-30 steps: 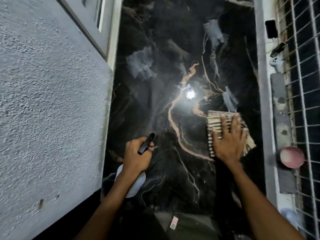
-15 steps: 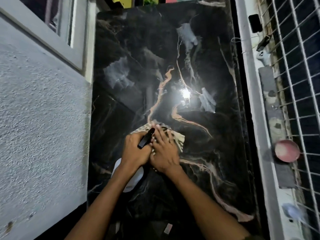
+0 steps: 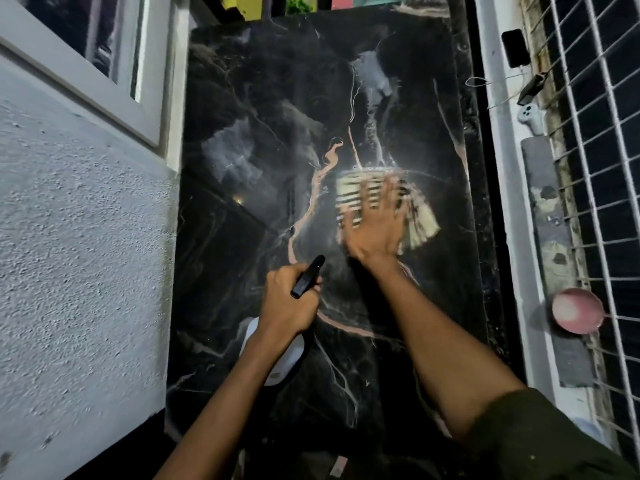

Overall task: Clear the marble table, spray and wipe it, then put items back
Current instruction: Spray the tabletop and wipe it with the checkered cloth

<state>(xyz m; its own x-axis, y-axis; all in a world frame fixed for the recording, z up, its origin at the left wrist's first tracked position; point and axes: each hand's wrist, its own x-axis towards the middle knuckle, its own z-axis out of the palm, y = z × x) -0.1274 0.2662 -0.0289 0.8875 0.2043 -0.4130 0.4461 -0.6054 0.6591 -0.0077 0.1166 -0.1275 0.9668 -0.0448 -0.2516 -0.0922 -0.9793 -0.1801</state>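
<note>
Black marble with pale orange veins fills the middle of the frame; this surface (image 3: 277, 98) runs from the bottom edge up to the top. Right of centre, the right hand (image 3: 377, 230) lies flat on a striped cloth (image 3: 420, 225), fingers spread and straight, pressing it on the marble. The cloth is cream with dark stripes and looks blurred; its right corner sticks out beside the hand.

Lower and a little to the left, the left hand (image 3: 289, 303) grips a spray bottle (image 3: 280, 355). The fingers are curled around its neck, and the black nozzle points up and to the right, toward the other hand. The white body of the bottle shows below the wrist, partly hidden by the arm.

At the left of the frame stands a rough grey wall (image 3: 79, 254) with a window frame (image 3: 86, 84) in the upper left. Along the right side runs a white ledge (image 3: 498, 168) next to a wire grid (image 3: 602, 168). On this ledge are a pink bowl (image 3: 576, 310) at the lower right, and a phone (image 3: 515, 47) and a white game controller (image 3: 531, 116) at the upper right.
</note>
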